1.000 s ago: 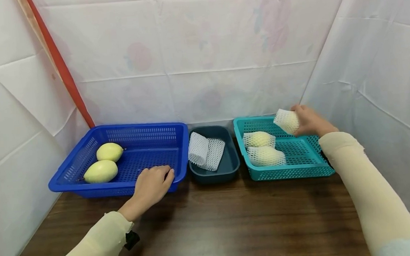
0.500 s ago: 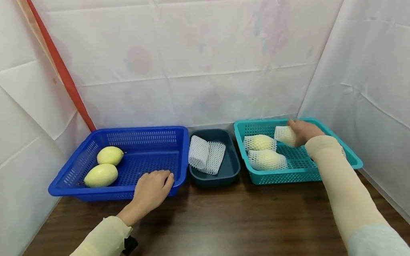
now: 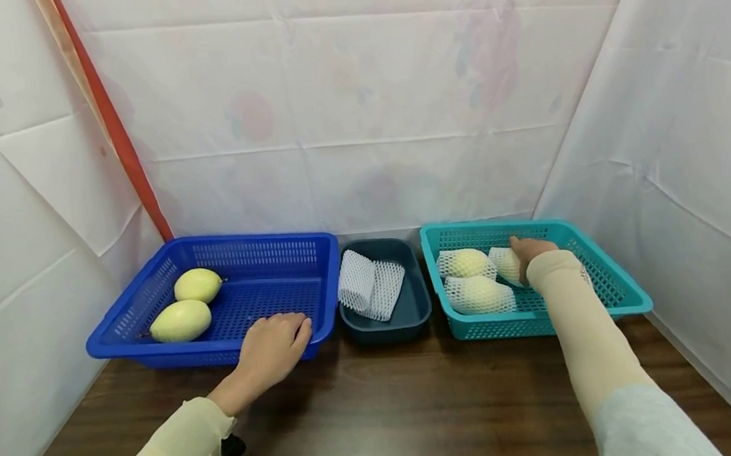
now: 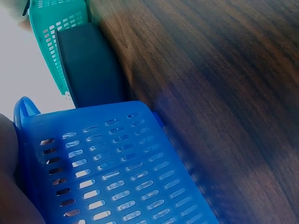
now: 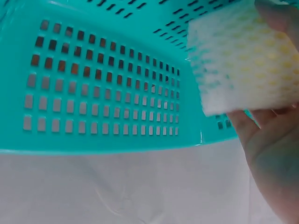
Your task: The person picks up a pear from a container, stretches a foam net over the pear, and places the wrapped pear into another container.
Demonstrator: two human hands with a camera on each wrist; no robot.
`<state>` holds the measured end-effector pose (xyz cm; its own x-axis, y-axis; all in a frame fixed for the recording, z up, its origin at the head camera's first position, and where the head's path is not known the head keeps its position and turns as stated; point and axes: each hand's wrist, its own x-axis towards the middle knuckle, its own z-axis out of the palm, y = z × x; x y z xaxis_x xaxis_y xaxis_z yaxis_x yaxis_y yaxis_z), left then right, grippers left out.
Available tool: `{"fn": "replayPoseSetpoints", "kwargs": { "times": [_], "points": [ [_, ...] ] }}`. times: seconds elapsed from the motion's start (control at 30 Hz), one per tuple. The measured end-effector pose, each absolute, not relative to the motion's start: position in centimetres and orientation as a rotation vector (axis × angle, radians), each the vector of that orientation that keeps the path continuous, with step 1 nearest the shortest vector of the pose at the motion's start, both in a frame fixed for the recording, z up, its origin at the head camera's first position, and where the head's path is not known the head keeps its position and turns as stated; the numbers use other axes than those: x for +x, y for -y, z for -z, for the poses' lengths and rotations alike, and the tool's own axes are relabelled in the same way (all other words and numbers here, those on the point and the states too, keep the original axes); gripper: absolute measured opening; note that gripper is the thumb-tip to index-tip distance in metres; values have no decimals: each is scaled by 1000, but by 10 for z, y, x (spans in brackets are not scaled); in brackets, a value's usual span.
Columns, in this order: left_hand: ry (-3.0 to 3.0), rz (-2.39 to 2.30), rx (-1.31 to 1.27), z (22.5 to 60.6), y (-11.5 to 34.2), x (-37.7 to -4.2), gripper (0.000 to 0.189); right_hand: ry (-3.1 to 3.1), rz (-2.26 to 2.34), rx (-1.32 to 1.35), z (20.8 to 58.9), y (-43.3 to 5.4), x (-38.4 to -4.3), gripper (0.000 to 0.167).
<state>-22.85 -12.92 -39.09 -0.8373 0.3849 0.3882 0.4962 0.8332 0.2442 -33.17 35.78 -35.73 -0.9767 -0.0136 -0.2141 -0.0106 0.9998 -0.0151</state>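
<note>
In the head view my right hand (image 3: 528, 252) is down inside the teal basket (image 3: 616, 299), holding a pale yellow melon in a white foam net sleeve (image 3: 504, 266). The right wrist view shows the thumb on top of this sleeved melon (image 5: 247, 60) and fingers beneath. Two more net-covered melons, one behind (image 3: 467, 263) and one in front (image 3: 480, 295), lie to its left. My left hand (image 3: 274, 346) rests on the front rim of the blue basket (image 3: 156, 350); its fingertips are hidden. Two bare melons, a rear one (image 3: 198, 285) and a front one (image 3: 181, 321), lie at that basket's left.
Between the baskets stands a small dark bin (image 3: 404, 311) with white foam net sleeves (image 3: 370, 288) in it. All three containers stand on a dark wooden table (image 3: 380, 413). White cloth walls (image 3: 328, 80) enclose the back and both sides.
My right hand has lowered the sleeved melon into the teal basket and moved slightly left, beside the other two. The left hand stays at the blue basket's rim. The head view has tilted slightly.
</note>
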Motion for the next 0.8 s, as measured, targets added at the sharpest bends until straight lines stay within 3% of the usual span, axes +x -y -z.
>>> {"fn": "replayPoseSetpoints", "kwargs": {
  "times": [0.27, 0.5, 0.8],
  "points": [
    [2715, 447, -644, 396, 129, -221, 36, -2865, 70, 47, 365, -357, -326, 93],
    [2707, 455, -656, 398, 128, -224, 37, -2756, 358, 140, 334, -357, -315, 99],
    [2703, 447, -659, 393, 129, -230, 37, -2897, 153, -311, 298, -335, -305, 60]
  ]
}}
